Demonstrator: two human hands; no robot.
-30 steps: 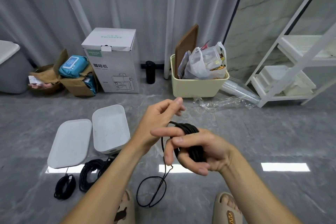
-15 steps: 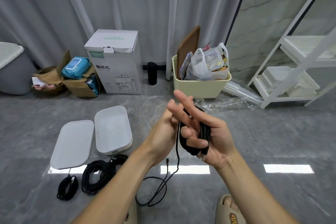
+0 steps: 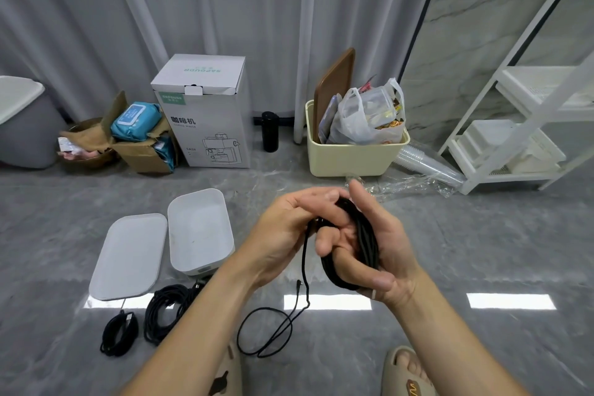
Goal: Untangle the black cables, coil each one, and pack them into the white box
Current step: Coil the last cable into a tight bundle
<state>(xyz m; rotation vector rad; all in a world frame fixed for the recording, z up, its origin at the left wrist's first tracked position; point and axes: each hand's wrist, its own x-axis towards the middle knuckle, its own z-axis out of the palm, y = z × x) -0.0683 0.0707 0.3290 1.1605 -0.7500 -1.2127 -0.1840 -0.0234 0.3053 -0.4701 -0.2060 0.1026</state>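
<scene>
A black cable coil (image 3: pixel 364 244) is held wrapped around the right hand (image 3: pixel 374 247), whose fingers are curled through it. Its loose strand is pinched by the left hand (image 3: pixel 289 235) and trails down to the floor at 6 o'clock. The white box (image 3: pixel 201 231) lies open at 9 o'clock, two coiled cables (image 3: pixel 144 320) below it.
</scene>
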